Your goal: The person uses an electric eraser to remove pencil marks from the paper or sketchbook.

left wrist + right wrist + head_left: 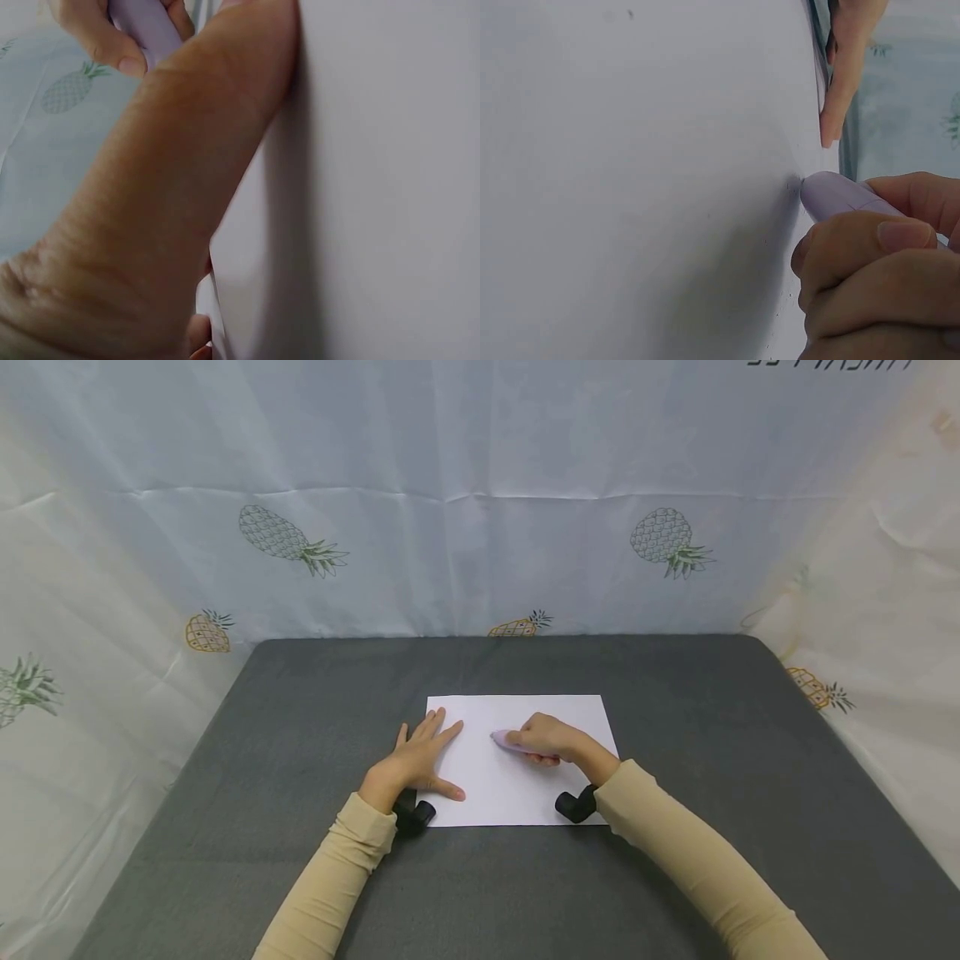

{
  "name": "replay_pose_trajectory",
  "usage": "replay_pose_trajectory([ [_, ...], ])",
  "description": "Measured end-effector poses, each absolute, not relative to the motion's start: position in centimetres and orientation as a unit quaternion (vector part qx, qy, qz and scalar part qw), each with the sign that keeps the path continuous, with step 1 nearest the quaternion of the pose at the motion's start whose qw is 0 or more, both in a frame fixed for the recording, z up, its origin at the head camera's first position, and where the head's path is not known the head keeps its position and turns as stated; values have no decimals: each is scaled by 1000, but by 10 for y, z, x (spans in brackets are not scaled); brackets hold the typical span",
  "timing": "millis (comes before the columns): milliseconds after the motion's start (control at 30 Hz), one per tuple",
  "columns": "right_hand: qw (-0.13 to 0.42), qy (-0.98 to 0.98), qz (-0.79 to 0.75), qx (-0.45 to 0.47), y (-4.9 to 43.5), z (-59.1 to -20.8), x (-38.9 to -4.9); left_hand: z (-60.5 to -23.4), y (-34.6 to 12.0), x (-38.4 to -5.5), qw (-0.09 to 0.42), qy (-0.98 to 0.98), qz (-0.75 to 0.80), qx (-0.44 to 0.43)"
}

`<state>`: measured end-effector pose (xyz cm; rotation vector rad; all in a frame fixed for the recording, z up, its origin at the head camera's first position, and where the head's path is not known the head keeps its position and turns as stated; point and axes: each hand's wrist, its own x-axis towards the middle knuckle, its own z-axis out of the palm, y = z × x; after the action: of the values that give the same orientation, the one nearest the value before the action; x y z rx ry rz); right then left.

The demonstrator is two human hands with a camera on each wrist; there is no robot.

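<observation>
A white sheet of paper (487, 793) lies on the dark grey table. My left hand (417, 758) rests across its left edge with fingers spread, the thumb on the paper near the lower left corner. In my right hand (552, 739) I grip a thick lavender pen-shaped tool (836, 193) with a rounded nose. Its small tip points left and meets the paper near the middle of the sheet. Curled fingers (874, 289) cover most of the tool's body. In the left wrist view, part of the lavender tool (146, 26) shows beyond my left thumb.
Small dark specks dot the paper near the tip in the right wrist view. Black wrist-worn devices sit by the left wrist (415, 817) and the right wrist (576, 806). A pineapple-print curtain (480, 560) hangs behind the grey table (330, 718) and along its sides.
</observation>
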<state>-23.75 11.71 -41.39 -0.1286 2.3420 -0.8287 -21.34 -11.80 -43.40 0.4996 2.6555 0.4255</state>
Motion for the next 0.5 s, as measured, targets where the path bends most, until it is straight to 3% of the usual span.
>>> replay_pose_trajectory([
  [500, 326, 886, -327, -42, 117, -414, -238, -434, -118, -214, 202, 951, 149, 179],
])
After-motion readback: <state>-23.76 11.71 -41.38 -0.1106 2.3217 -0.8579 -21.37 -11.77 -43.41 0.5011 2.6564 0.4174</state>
